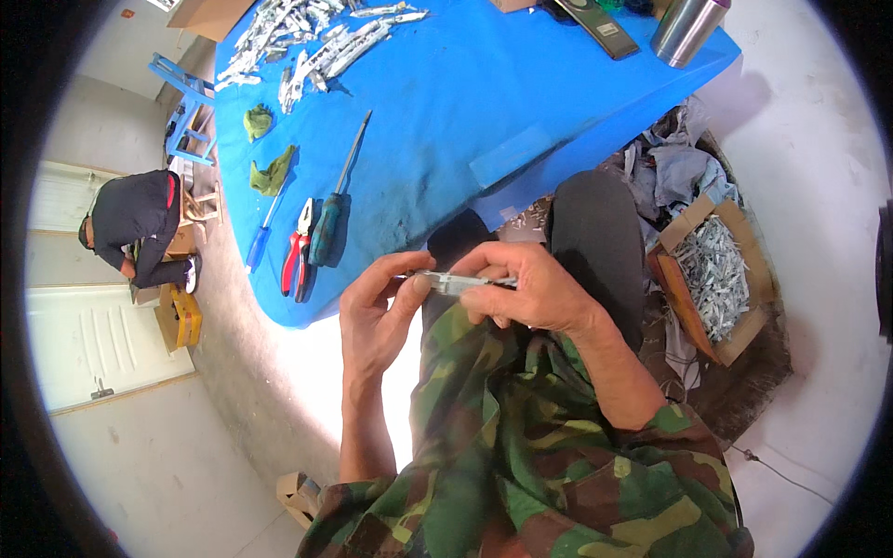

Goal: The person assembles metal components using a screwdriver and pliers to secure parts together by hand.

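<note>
Two grips on one strip (452, 283), held roughly level above your lap (479, 363), apart from the blue table (446, 112). Left hand (368, 312): thumb and forefinger nearly closed, pinching the strip's left end. Right hand (532, 286): thumb and forefinger closed about the right part, other fingers curled beneath; a narrow tip shows between them. How hard you press, cannot tell. Main risk, as judged: a slim, smooth-looking piece may slip if one pinch slackens, and it could land in your lap or fall past it. Uneven pressure from the two sides might twist or bend it; a rough edge, if it has one, could nick a bare fingertip. Strip looks hard, straight, silver-grey; metal or plastic, cannot tell. Pale, slender pieces lie in a loose pile (307, 46) at the table's far left, jagged in outline. Nearer you, red-handled pliers (299, 251) beside a green screwdriver (327, 223), shaft pointing away; a careless reach might knock either. Blue screwdriver (264, 231) left of them, by a crumpled green rag (273, 172). Table surface smudged near the tools. On your right, stiff cardboard box (686, 307) of shiny, spiky scraps (712, 279), bunched soft cloth (684, 172) beyond.
</note>
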A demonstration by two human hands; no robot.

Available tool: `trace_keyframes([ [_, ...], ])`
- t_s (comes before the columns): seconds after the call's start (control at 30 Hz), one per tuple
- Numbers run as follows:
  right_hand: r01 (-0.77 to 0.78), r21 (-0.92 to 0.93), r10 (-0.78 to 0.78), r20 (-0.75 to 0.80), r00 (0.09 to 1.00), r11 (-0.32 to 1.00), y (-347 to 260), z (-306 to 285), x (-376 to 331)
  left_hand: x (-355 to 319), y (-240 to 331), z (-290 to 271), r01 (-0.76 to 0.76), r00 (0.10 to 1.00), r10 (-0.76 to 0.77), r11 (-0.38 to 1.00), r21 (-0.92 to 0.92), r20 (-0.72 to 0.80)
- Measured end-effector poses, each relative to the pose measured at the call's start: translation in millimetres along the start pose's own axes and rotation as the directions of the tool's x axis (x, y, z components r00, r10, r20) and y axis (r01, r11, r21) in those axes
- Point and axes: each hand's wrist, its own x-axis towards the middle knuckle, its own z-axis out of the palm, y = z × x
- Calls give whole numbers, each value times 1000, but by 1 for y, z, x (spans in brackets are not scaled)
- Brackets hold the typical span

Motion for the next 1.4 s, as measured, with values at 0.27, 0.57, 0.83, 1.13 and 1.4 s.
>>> trace_keyframes([
  [0.27,92,361,-54,-114,992,928,40,-18,22,2,-2,26,-78,996,85,959,272,-12],
  [0.57,224,103,-205,-164,965,969,43,-15,36,7,-10,45,170,973,-167,985,7,-161],
  [0.83,206,26,-198,-184,963,978,43,-12,35,5,-6,51,35,990,21,923,382,-143],
  [1.13,190,72,-178,-149,973,979,46,-9,33,0,-6,53,54,978,29,920,388,-205],
  [1.4,186,105,-174,-111,978,977,51,-9,33,-2,-10,49,181,959,-136,969,169,-248],
])
